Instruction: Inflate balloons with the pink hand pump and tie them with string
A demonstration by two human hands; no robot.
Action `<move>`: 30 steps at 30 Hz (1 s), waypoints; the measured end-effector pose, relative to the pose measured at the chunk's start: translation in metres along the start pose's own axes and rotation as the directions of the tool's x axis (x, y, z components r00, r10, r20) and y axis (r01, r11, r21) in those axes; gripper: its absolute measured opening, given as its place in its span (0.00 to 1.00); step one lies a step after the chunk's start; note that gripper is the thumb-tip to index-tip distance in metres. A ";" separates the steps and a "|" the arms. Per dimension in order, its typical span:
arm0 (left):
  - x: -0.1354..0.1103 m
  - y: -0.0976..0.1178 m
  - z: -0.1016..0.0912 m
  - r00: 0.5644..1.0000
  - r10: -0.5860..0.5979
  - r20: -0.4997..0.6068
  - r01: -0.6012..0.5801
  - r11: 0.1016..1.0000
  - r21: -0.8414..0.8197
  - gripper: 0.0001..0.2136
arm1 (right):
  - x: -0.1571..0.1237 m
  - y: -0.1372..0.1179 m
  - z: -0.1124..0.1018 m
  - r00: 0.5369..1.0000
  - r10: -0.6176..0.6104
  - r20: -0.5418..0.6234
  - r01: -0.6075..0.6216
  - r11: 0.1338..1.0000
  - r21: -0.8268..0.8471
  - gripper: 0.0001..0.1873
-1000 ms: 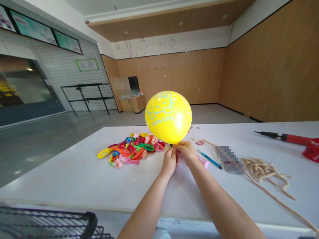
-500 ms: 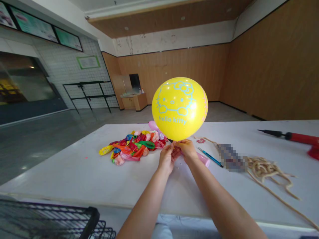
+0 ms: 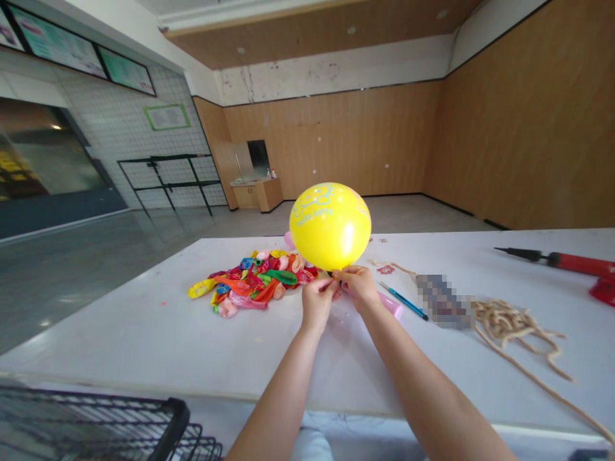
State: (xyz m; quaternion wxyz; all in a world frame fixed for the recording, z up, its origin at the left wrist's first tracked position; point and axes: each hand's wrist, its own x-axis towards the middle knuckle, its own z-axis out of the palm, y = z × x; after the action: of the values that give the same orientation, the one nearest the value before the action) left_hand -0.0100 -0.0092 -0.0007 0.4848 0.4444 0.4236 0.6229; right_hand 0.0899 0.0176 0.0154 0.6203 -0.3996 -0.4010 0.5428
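A yellow inflated balloon (image 3: 330, 227) with "hello kitty" print floats upright above my two hands, its neck pointing down. My right hand (image 3: 359, 286) pinches the balloon at its neck. Close beside it, my left hand (image 3: 319, 299) has its fingertips pressed together at the same neck; the very end of the neck is mostly hidden by the fingers. Just behind and left lies a pile of uninflated balloons (image 3: 250, 282) in many colours. Under my right wrist a pink cylinder-like object (image 3: 391, 306) shows in part.
On the white table (image 3: 192, 358) lie a blue pen-like tool (image 3: 404, 301), a tangle of beige rope (image 3: 509, 323) and a red hand pump (image 3: 576, 262). A blurred patch covers something near the rope. A black wire basket (image 3: 96, 422) stands at the lower left, beside the table edge.
The yellow balloon has moved down, looks smaller and has turned, so its print now faces up and left. My hands stay at its neck, the left fingers now closer together.
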 end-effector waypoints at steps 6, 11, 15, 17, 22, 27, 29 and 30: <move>0.001 -0.005 -0.003 0.991 0.133 0.002 -0.132 0.981 0.144 0.04 | 0.007 0.005 -0.003 0.999 -0.029 -0.015 0.029 0.999 -0.036 0.15; 0.000 -0.005 0.001 0.984 0.175 -0.018 -0.169 0.970 0.173 0.03 | 0.005 0.006 -0.002 0.998 -0.057 0.000 0.057 0.996 -0.073 0.14; -0.001 -0.006 0.003 0.974 0.225 -0.010 -0.218 0.955 0.201 0.04 | 0.003 0.005 -0.002 0.996 -0.087 0.015 0.089 0.989 -0.120 0.14; -0.002 -0.006 0.004 0.969 0.247 -0.017 -0.238 0.947 0.217 0.05 | 0.001 0.004 -0.002 0.993 -0.113 0.024 0.115 0.979 -0.170 0.15; -0.001 -0.006 0.005 0.968 0.244 -0.065 -0.227 0.953 0.201 0.09 | -0.005 0.002 -0.003 0.960 -0.241 0.143 0.280 0.818 -0.503 0.15; 0.001 -0.005 0.004 0.989 0.044 -0.138 -0.053 0.997 -0.057 0.11 | -0.004 -0.018 -0.017 0.944 -0.245 0.221 0.330 0.727 -0.602 0.13; 0.001 -0.003 0.003 0.988 -0.024 -0.153 0.004 0.991 -0.131 0.13 | 0.005 -0.036 -0.030 0.955 -0.212 0.208 0.297 0.710 -0.639 0.12; 0.000 -0.002 0.003 0.987 -0.052 -0.155 0.027 0.986 -0.163 0.13 | 0.011 -0.045 -0.039 0.967 -0.177 0.184 0.255 0.709 -0.658 0.11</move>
State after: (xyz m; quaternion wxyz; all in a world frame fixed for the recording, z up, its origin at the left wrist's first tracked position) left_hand -0.0068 -0.0081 -0.0019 0.4961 0.3444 0.4179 0.6787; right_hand 0.1430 0.0222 0.0444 0.4691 -0.5183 -0.6472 0.3040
